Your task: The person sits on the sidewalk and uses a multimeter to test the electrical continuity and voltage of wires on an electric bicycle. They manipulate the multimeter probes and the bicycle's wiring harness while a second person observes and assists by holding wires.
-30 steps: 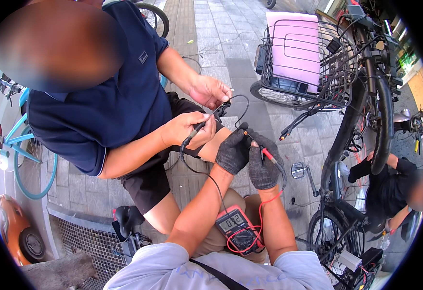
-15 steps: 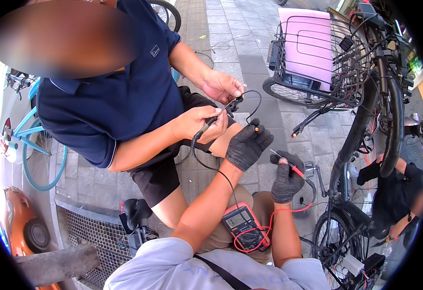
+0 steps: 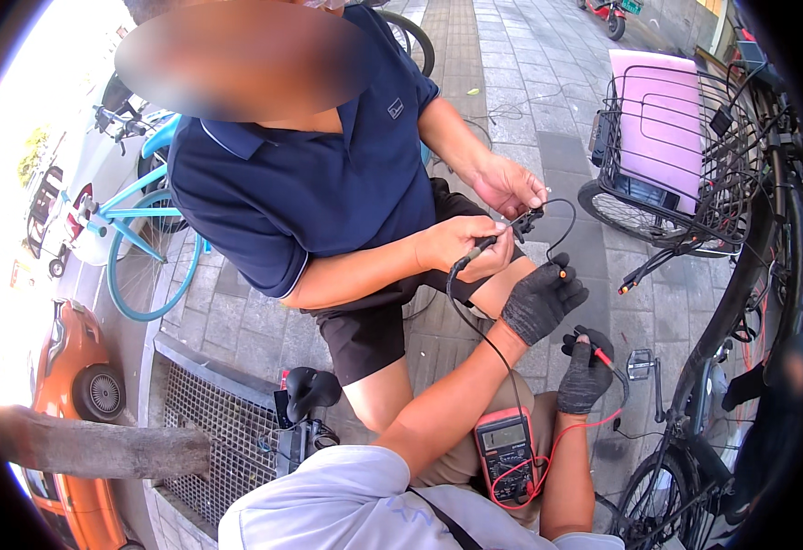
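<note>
My left hand (image 3: pixel 545 301), in a dark grey glove, is closed on a thin black cable whose orange-tipped connector (image 3: pixel 563 273) shows between the fingers. Close to its right, my gloved right hand (image 3: pixel 587 374) grips a red multimeter probe (image 3: pixel 602 356); I cannot make out its metal tip. On my lap rests a red-framed multimeter (image 3: pixel 504 442) with red and black leads. Facing me, a person in a dark blue shirt holds the black probe (image 3: pixel 463 262) in one hand (image 3: pixel 468 243). The other hand (image 3: pixel 509 183) holds a small black connector (image 3: pixel 527 221) joined to my cable.
To the right stands a bicycle with a black wire basket (image 3: pixel 731 137) holding a pink sheet (image 3: pixel 660 128); loose connector wires (image 3: pixel 644 273) hang below. A pedal (image 3: pixel 641 364) is near my right hand. At left are a turquoise bicycle (image 3: pixel 135 215), metal grate (image 3: pixel 213 412) and wooden beam (image 3: pixel 108 442).
The whole view has shifted, so the scene sits farther right. The red probe's metal tip, visible before, can no longer be made out. Both my hands keep their holds.
</note>
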A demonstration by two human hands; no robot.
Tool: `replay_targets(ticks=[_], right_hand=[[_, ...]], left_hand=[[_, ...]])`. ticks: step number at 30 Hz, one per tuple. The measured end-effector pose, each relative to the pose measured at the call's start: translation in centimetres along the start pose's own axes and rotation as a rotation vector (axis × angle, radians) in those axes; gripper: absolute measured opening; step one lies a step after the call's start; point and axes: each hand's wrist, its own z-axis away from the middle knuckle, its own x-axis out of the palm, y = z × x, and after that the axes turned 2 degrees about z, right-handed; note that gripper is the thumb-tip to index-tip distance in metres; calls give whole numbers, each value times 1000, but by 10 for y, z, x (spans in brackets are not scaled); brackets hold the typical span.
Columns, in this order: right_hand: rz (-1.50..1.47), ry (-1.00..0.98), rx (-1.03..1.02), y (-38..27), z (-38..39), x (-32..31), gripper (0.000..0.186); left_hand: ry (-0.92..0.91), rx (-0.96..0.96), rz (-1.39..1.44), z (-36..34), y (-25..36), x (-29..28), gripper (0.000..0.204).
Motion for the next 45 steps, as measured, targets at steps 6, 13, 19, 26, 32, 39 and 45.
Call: replay_targets(ticks=[6, 13, 19, 26, 32, 39, 45], right_hand=[[59, -38, -22, -5, 3, -1, 15], [106, -66, -36, -3, 4, -2, 16], [134, -65, -46, -3, 5, -1, 16], [152, -72, -59, -3, 5, 1, 16], [181, -94, -47, -7, 4, 2, 15], [182, -82, -55, -5, 4, 2, 12], [202, -73, -140, 6, 2, 0, 11]], left_hand=[[-4, 10, -17, 0, -2, 1, 22], [-25, -10, 12, -1, -1, -5, 27], [-8, -3, -7, -1, -2, -3, 24], [-34, -17, 18, -2, -1, -8, 26], [-14, -1, 2, -3, 0, -8, 27], [-1, -13, -2, -2, 0, -4, 24], [-18, -17, -10, -3, -1, -3, 22]])
